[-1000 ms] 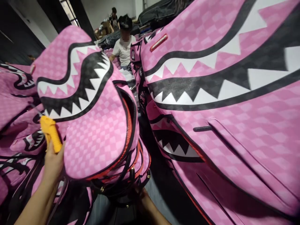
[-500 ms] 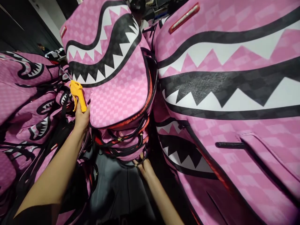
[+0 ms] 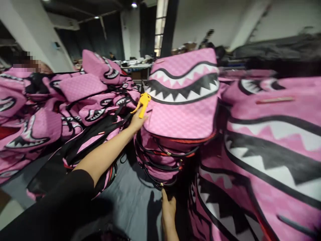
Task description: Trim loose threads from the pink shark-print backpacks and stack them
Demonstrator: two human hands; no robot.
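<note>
My left hand (image 3: 138, 122) is closed round a yellow air blow gun (image 3: 143, 103), beside the left edge of the top backpack in a stack. That pink backpack (image 3: 180, 118) has a checked pattern and a black-and-white shark-mouth print. Under it lie several more pink bags, their black handles (image 3: 164, 165) and brass-coloured fittings facing me. Just below the lowest handle, my right hand (image 3: 168, 211) points upward, index finger stretched out and thumb apart, holding nothing that I can see. Whether its fingertip touches the handle I cannot tell.
Another pile of shark-print backpacks (image 3: 273, 140) stands close on the right. Heaped pink bags (image 3: 80, 87) fill the left, with a black-backed one (image 3: 82, 144) nearest. A grey surface (image 3: 130, 197) runs below my arms. A person (image 3: 45, 68) is partly visible at far left.
My view has tilted up and drawn back, so the room shows. My right hand has come away from the lowest handle and dropped below it. The blow gun stays in my left hand.
</note>
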